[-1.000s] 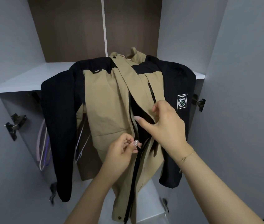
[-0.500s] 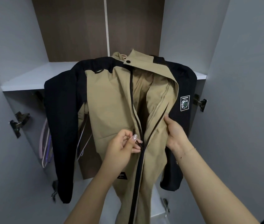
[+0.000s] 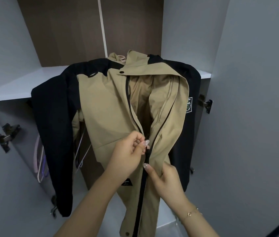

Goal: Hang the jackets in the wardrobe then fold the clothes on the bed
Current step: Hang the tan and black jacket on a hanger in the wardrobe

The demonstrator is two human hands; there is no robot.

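A tan jacket with black sleeves and shoulders (image 3: 104, 106) hangs inside the open wardrobe (image 3: 12, 86), its front facing me. The black zipper is closed along the lower half and open above. My left hand (image 3: 128, 154) pinches the zipper pull at mid-chest height. My right hand (image 3: 166, 180) grips the jacket's right front panel just below, thumb next to the zipper line. A pink hanger top (image 3: 122, 58) shows at the collar.
Several empty pink and purple hangers (image 3: 40, 161) hang behind the left sleeve. A white shelf (image 3: 15, 89) crosses the wardrobe at shoulder height. Grey doors stand open on both sides, with metal hinges (image 3: 205, 104) on the right and hinges (image 3: 6, 135) on the left.
My right hand dropped from the upper right flap to the fabric below the zipper pull. The jacket's front has spread open at the top. My left hand stays pinching the pull.
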